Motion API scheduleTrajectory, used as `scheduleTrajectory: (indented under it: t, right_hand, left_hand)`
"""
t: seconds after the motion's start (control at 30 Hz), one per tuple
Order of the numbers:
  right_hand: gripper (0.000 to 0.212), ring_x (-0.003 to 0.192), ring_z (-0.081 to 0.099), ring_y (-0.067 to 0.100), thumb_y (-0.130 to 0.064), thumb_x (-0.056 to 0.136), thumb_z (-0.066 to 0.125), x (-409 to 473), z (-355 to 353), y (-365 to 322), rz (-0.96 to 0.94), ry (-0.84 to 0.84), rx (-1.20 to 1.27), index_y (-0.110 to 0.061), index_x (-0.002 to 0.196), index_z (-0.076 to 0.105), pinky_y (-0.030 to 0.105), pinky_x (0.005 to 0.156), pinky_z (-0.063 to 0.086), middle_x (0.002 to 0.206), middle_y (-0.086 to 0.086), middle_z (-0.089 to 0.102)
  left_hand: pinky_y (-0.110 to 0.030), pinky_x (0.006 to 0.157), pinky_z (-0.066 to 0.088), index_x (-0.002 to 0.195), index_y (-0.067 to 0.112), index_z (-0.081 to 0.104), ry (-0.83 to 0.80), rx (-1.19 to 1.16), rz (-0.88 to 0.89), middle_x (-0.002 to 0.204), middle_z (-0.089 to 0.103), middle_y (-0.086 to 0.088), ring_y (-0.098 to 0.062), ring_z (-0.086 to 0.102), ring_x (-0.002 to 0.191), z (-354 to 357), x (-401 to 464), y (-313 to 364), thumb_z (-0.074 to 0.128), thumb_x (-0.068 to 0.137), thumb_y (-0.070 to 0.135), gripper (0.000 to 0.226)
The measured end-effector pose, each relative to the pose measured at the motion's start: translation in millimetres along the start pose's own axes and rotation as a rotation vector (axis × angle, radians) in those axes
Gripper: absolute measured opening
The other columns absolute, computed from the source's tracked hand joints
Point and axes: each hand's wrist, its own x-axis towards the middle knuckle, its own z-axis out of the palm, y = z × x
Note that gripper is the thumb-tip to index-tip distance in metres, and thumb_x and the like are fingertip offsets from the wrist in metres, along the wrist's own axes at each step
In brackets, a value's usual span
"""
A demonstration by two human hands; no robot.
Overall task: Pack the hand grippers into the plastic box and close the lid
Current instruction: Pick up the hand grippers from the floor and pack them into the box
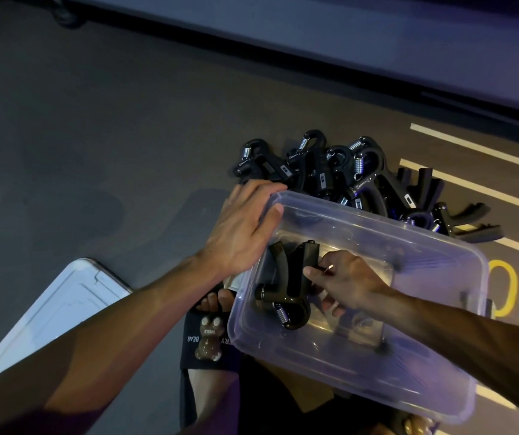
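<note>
The left arm extends forward from the lower left, forearm bare. The left hand (245, 227) lies over the near-left corner of the clear plastic box (408, 365): the thumb is hooked over the rim and the fingers run down the outer wall, so the grip is clamped on the box rim.

The right arm enters from the lower right and reaches down into the box. The right hand (346, 282) has thumb and fingers closed together on one handle of a black hand gripper (286, 287). This gripper lies inside the box at its left end, handles pointing away from the person, spring coil toward the person. A ring shows on one finger.

Count inside the box: one hand gripper plainly visible; a darker shape under the right wrist cannot be identified.

Beyond the far wall of the box, a pile of hand grippers (346, 174) rests on the floor (95, 136), touching and overlapping one another. The number cannot be counted exactly; it is roughly ten.

One white lid (63, 306) lies flat on the floor at the lower left, apart from the box.

One foot in a dark sandal (204, 340) bearing a bear figure shows below the box.
</note>
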Motion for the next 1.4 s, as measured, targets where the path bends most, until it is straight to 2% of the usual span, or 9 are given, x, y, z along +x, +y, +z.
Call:
scheduleTrajectory:
  t: [0.23, 0.5, 0.7, 0.77, 0.87, 0.97, 1.07, 1.23, 1.4]
  right_hand:
    - [0.038, 0.086, 0.075, 0.030, -0.040, 0.096, 0.059, 1, 6, 3, 0.123, -0.210, 0.074, -0.011, 0.119, 0.053, 0.051, 0.070, 0.062, 0.113, 0.011, 0.065]
    - [0.028, 0.074, 0.075, 0.021, -0.037, 0.100, 0.053, 10, 14, 5, 0.098, -0.192, 0.021, -0.011, 0.109, 0.054, 0.033, 0.062, 0.062, 0.101, 0.013, 0.069]
    - [0.029, 0.079, 0.076, 0.021, -0.041, 0.100, 0.049, 9, 12, 2, 0.071, -0.199, -0.086, -0.012, 0.102, 0.052, 0.036, 0.067, 0.063, 0.100, 0.010, 0.070]
    - [0.033, 0.079, 0.076, 0.023, -0.045, 0.100, 0.048, 8, 8, 1, 0.065, -0.221, -0.128, -0.012, 0.106, 0.053, 0.037, 0.071, 0.063, 0.100, 0.010, 0.071]
    - [0.038, 0.073, 0.076, 0.017, -0.054, 0.097, 0.047, 5, -2, 2, 0.051, -0.250, -0.176, -0.019, 0.105, 0.058, 0.026, 0.057, 0.060, 0.096, 0.003, 0.073]
    - [0.040, 0.088, 0.074, 0.019, -0.058, 0.094, 0.050, 5, -15, 5, 0.008, -0.259, -0.141, -0.022, 0.105, 0.065, 0.029, 0.067, 0.059, 0.098, 0.001, 0.075]
    - [0.043, 0.079, 0.075, 0.016, -0.060, 0.092, 0.052, 4, -26, 5, -0.005, -0.199, -0.148, -0.020, 0.097, 0.069, 0.024, 0.058, 0.054, 0.087, -0.002, 0.077]
    - [0.047, 0.079, 0.075, 0.018, -0.060, 0.092, 0.052, 7, -36, 6, -0.034, -0.164, -0.169, -0.017, 0.099, 0.071, 0.032, 0.071, 0.059, 0.085, -0.005, 0.079]
    - [0.044, 0.078, 0.075, 0.017, -0.058, 0.092, 0.054, 6, -38, 6, -0.092, -0.171, -0.202, -0.018, 0.092, 0.072, 0.026, 0.068, 0.056, 0.085, -0.006, 0.078]
  left_hand:
    - [-0.042, 0.106, 0.039, 0.140, 0.020, 0.053, -0.001, -0.022, -0.015, 0.133, 0.053, 0.005, -0.015, 0.048, 0.123, 1, 0, -1, 0.035, 0.105, 0.036, 0.043]
    - [-0.038, 0.104, 0.040, 0.135, 0.017, 0.055, 0.019, -0.047, 0.003, 0.127, 0.056, 0.003, -0.015, 0.050, 0.120, 5, -1, -1, 0.036, 0.107, 0.032, 0.037]
    - [-0.040, 0.100, 0.041, 0.131, 0.012, 0.057, 0.042, -0.047, 0.038, 0.120, 0.058, 0.000, -0.018, 0.053, 0.115, 4, 0, 0, 0.038, 0.106, 0.026, 0.034]
    - [-0.040, 0.102, 0.041, 0.134, 0.015, 0.056, 0.019, -0.053, 0.012, 0.122, 0.058, 0.002, -0.017, 0.052, 0.118, 4, 0, 0, 0.036, 0.107, 0.030, 0.037]
    - [-0.035, 0.104, 0.043, 0.133, 0.024, 0.058, -0.049, -0.156, -0.045, 0.124, 0.060, 0.007, -0.009, 0.054, 0.120, 0, 3, -3, 0.026, 0.107, 0.043, 0.045]
    - [-0.025, 0.090, 0.047, 0.109, 0.038, 0.068, -0.015, -0.245, -0.214, 0.107, 0.070, 0.017, 0.000, 0.063, 0.104, -12, 17, -16, 0.019, 0.104, 0.056, 0.052]
    - [-0.030, 0.088, 0.046, 0.120, 0.033, 0.064, -0.055, 0.063, -0.255, 0.117, 0.068, 0.004, -0.018, 0.063, 0.108, -21, 38, -40, 0.039, 0.106, 0.037, 0.029]
    - [-0.047, 0.105, 0.046, 0.148, 0.034, 0.044, -0.371, 0.198, -0.271, 0.137, 0.059, -0.011, -0.034, 0.055, 0.124, -14, 58, -48, 0.043, 0.105, 0.025, 0.043]
    - [-0.035, 0.101, 0.045, 0.143, 0.021, 0.054, -0.303, 0.183, -0.190, 0.106, 0.069, -0.011, -0.037, 0.062, 0.108, -8, 62, -47, 0.050, 0.101, 0.010, 0.044]
